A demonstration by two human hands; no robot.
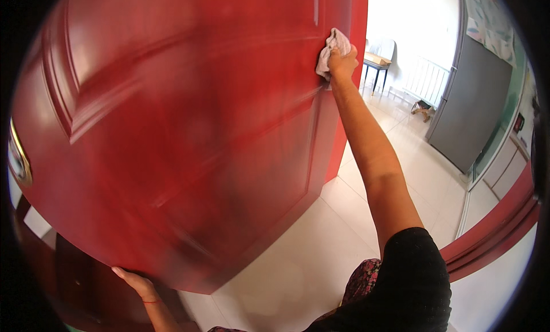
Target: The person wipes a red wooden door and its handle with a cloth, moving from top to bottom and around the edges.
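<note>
A large red panelled door (189,131) fills the left and middle of the head view. My right arm is stretched up and away, and my right hand (344,63) is closed on a crumpled pale pinkish cloth (326,56), pressed against the door's face near its far right edge. Low on the left, my left hand (136,284), with a thin red string at the wrist, holds the door's near edge. Some of its fingers are hidden by the door. A gold-coloured door handle (22,154) shows at the far left, away from both hands.
Pale floor tiles (298,257) run beneath the door into the room beyond. A tall grey fridge (472,100) stands at the right, with a small table (377,63) and a white radiator (427,77) farther back. The red door frame (487,229) curves along the right.
</note>
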